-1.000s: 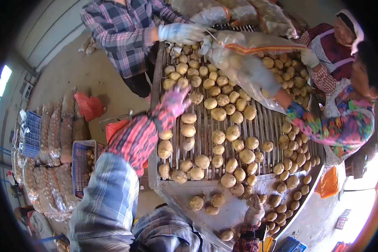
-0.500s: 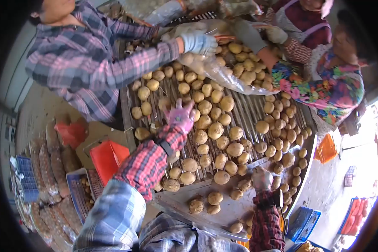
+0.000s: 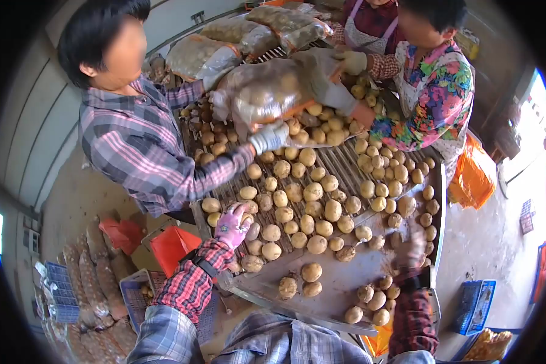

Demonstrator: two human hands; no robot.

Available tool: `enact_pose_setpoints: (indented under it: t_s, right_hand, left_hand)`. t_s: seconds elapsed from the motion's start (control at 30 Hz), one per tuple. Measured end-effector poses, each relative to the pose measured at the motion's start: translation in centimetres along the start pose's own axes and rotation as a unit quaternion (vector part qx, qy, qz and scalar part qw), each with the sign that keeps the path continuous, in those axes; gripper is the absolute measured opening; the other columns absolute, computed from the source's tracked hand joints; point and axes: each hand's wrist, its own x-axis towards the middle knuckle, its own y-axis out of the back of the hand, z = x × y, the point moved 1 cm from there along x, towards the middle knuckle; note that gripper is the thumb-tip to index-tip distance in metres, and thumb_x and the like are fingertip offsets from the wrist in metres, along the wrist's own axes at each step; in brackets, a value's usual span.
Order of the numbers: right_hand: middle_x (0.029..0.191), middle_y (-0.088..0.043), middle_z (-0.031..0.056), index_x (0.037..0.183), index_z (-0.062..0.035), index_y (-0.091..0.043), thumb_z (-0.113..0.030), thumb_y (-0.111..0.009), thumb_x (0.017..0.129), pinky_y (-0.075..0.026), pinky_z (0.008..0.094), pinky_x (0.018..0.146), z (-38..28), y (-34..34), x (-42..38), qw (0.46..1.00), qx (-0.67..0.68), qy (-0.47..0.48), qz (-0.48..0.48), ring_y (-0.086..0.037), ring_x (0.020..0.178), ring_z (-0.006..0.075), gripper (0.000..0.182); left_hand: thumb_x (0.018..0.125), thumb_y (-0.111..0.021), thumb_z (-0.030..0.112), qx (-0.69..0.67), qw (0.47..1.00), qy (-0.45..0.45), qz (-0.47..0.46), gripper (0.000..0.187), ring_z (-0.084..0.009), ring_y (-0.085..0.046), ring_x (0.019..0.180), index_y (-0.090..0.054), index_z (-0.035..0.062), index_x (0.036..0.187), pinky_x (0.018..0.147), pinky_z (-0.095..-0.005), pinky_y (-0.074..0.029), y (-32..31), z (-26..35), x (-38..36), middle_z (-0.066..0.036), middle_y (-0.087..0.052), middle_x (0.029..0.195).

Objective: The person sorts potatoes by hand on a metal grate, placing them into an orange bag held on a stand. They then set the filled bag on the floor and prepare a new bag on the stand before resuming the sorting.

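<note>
My left hand [image 3: 232, 227], in a pink glove, is at the left edge of the slatted sorting table [image 3: 353, 233]. Its fingers are bent around a potato [image 3: 247, 218], with other potatoes close beside it. My right hand [image 3: 411, 247] is smeared by motion over the metal tray part at the right, near several potatoes; its fingers cannot be made out. Below it, a small group of potatoes [image 3: 377, 300] lies on the tray near the front edge. Many potatoes [image 3: 332, 210] are spread over the slats.
Across the table a co-worker in a plaid shirt [image 3: 133, 145] and one in a flowered sleeve [image 3: 421, 118] hold a clear sack [image 3: 267, 91] of potatoes. Filled sacks [image 3: 203, 56] lie behind. Red bags [image 3: 170, 246] and a blue crate [image 3: 474, 306] stand beside the table.
My left hand has drawn back toward me and its spread fingers have bent. My right hand has shifted right. The co-workers' sack is more upright, and the view has tilted up.
</note>
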Motion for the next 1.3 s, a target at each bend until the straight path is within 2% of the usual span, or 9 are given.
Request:
enact_pose_setpoints:
  t_s: [0.1, 0.2, 0.33, 0.7, 0.77, 0.83, 1.1, 1.2, 1.3]
  right_hand:
    - [0.143, -0.052, 0.0189, 0.152, -0.0160, -0.040, -0.037, -0.072, 0.082, -0.045, 0.0460, 0.105, 13.4, -4.0, 2.0, 0.980, -0.030, 0.016, 0.196, -0.051, 0.129, 0.0366, 0.080]
    - [0.147, -0.046, 0.0221, 0.152, -0.0086, -0.036, -0.049, -0.066, 0.088, -0.042, 0.0453, 0.109, 14.2, -0.5, 1.0, 0.944, 0.107, -0.295, -0.099, -0.048, 0.132, 0.0421, 0.081]
    - [0.137, -0.052, 0.0260, 0.153, -0.0121, -0.036, -0.047, -0.064, 0.091, -0.046, 0.0468, 0.102, 17.2, -5.2, -2.0, 0.972, 0.091, -0.217, -0.017, -0.055, 0.122, 0.0436, 0.077]
    - [0.131, -0.056, 0.0215, 0.155, -0.0221, -0.033, -0.032, -0.058, 0.097, -0.049, 0.0487, 0.094, 16.8, -3.7, -2.7, 0.958, 0.173, -0.229, -0.002, -0.059, 0.114, 0.0416, 0.064]
    - [0.130, -0.057, 0.0214, 0.155, -0.0218, -0.034, -0.033, -0.059, 0.096, -0.049, 0.0488, 0.094, 16.9, -3.6, -2.6, 0.962, 0.159, -0.223, 0.006, -0.060, 0.114, 0.0412, 0.065]
    - [0.128, -0.058, 0.0215, 0.155, -0.0218, -0.034, -0.034, -0.060, 0.095, -0.049, 0.0485, 0.094, 16.6, -3.6, -2.4, 0.959, 0.148, -0.241, 0.007, -0.060, 0.113, 0.0413, 0.066]
    - [0.128, -0.057, 0.0223, 0.155, -0.0214, -0.034, -0.034, -0.063, 0.094, -0.049, 0.0472, 0.094, 16.6, -3.2, -1.9, 0.959, 0.136, -0.250, -0.006, -0.060, 0.114, 0.0405, 0.069]
    - [0.128, -0.057, 0.0222, 0.154, -0.0206, -0.034, -0.035, -0.064, 0.093, -0.049, 0.0471, 0.094, 16.5, -3.8, -2.0, 0.956, 0.144, -0.255, -0.011, -0.060, 0.114, 0.0409, 0.069]
    - [0.124, -0.059, 0.0226, 0.154, -0.0198, -0.036, -0.035, -0.064, 0.093, -0.050, 0.0475, 0.093, 16.8, -4.0, -2.2, 0.959, 0.138, -0.246, 0.010, -0.060, 0.112, 0.0415, 0.069]
  left_hand:
    - [0.094, -0.059, 0.025, 0.026, 0.996, -0.076, 0.034, 0.045, -0.0349, -0.057, 0.119, -0.053, 0.0123, 0.137, 0.101, -0.0442, -0.048, 1.4, 3.8, 2.4, -0.013, -0.056, 0.137]
    - [0.094, -0.058, 0.025, 0.006, 0.980, -0.179, 0.085, 0.043, -0.0337, -0.063, 0.106, -0.054, 0.0134, 0.135, 0.088, -0.0419, -0.054, 0.1, 8.7, 7.2, -0.015, -0.062, 0.127]
    - [0.095, -0.058, 0.023, 0.105, 0.964, -0.224, 0.098, 0.037, -0.0348, -0.069, 0.072, -0.058, 0.0276, 0.131, 0.070, -0.0476, -0.056, -0.1, 15.8, 9.9, -0.010, -0.071, 0.081]
    - [0.088, -0.066, 0.017, 0.071, 0.955, -0.273, 0.089, 0.033, -0.0275, -0.069, 0.070, -0.069, 0.0312, 0.117, 0.066, -0.0389, -0.058, 0.2, 15.9, 9.8, -0.006, -0.073, 0.085]
    - [0.086, -0.065, 0.012, 0.030, 0.970, -0.226, 0.088, 0.020, -0.0253, -0.064, 0.063, -0.070, 0.0220, 0.103, 0.059, -0.0369, -0.054, 1.2, 16.0, 10.5, -0.006, -0.069, 0.076]
    - [0.087, -0.063, 0.010, -0.273, 0.959, -0.032, 0.065, 0.011, -0.0209, -0.063, 0.061, -0.068, 0.0156, 0.096, 0.056, -0.0356, -0.050, 0.7, 14.1, 12.7, -0.010, -0.068, 0.077]
    - [0.097, -0.054, 0.010, 0.050, 0.963, 0.078, 0.253, 0.021, -0.0166, -0.064, 0.079, -0.069, 0.0075, 0.111, 0.076, -0.0297, -0.053, 8.7, 13.6, 24.3, -0.006, -0.068, 0.085]
    - [0.097, -0.054, 0.011, -0.065, 0.963, 0.030, 0.260, 0.023, -0.0179, -0.064, 0.081, -0.068, 0.0084, 0.115, 0.077, -0.0306, -0.053, 9.6, 17.1, 23.0, -0.008, -0.069, 0.090]
    - [0.095, -0.059, 0.019, -0.167, 0.949, -0.195, 0.184, 0.027, -0.0307, -0.068, 0.094, -0.065, 0.0104, 0.121, 0.087, -0.0422, -0.055, 3.2, 19.2, 19.7, -0.016, -0.069, 0.110]
